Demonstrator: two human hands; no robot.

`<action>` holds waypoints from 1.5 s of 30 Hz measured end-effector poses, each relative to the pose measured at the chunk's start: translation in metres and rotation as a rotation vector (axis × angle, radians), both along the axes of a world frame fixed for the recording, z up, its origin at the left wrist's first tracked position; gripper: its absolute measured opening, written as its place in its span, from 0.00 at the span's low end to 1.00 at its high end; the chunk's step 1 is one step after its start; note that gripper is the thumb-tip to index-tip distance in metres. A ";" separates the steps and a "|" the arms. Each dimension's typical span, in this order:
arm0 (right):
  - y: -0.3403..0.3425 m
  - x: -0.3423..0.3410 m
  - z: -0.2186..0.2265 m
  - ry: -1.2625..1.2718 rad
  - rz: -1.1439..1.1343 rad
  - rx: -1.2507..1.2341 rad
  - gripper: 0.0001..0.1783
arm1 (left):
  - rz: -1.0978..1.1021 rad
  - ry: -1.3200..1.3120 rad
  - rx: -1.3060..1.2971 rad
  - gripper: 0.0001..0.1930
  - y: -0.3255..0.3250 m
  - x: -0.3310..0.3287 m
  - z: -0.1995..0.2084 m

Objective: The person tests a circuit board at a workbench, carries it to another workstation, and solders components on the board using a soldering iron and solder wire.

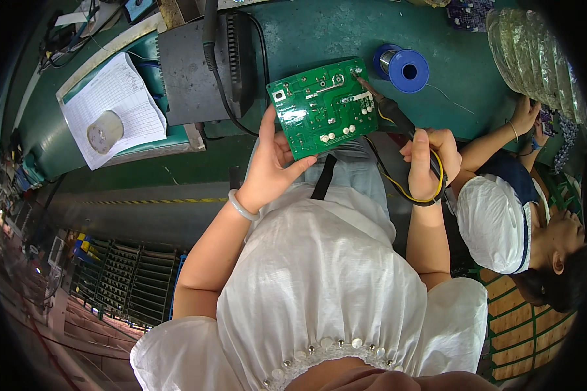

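Note:
A green circuit board (310, 114) is tilted up over the front edge of the green bench, solder side toward me. My left hand (275, 151) grips its lower left corner, thumb on the face and fingers behind. In my right hand (432, 156) is a soldering iron (398, 117) with a black handle, its cable looping around by my wrist. The iron's tip meets the board near its upper right corner; whether it touches a joint is too small to tell. White round parts sit along the board's lower and right areas. Just beyond stands a blue spool of solder wire (407, 68).
A dark grey box with vents (199, 72) stands at the left, cables running by it. Papers (120, 104) lie beyond it, a round translucent piece (105, 132) on top. At the right, a co-worker (502, 215) handles a purple board beside a bubble-wrap bundle (535, 55).

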State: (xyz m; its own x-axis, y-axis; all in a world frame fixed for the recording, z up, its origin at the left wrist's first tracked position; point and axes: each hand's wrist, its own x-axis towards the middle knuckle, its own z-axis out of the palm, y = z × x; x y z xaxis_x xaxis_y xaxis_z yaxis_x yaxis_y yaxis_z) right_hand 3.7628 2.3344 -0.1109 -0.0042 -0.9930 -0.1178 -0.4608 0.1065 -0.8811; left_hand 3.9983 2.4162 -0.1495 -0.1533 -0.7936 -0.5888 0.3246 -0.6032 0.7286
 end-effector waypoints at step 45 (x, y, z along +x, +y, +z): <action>-0.004 -0.009 -0.004 0.064 0.149 -0.146 0.08 | -0.016 -0.003 0.010 0.51 0.000 0.001 0.001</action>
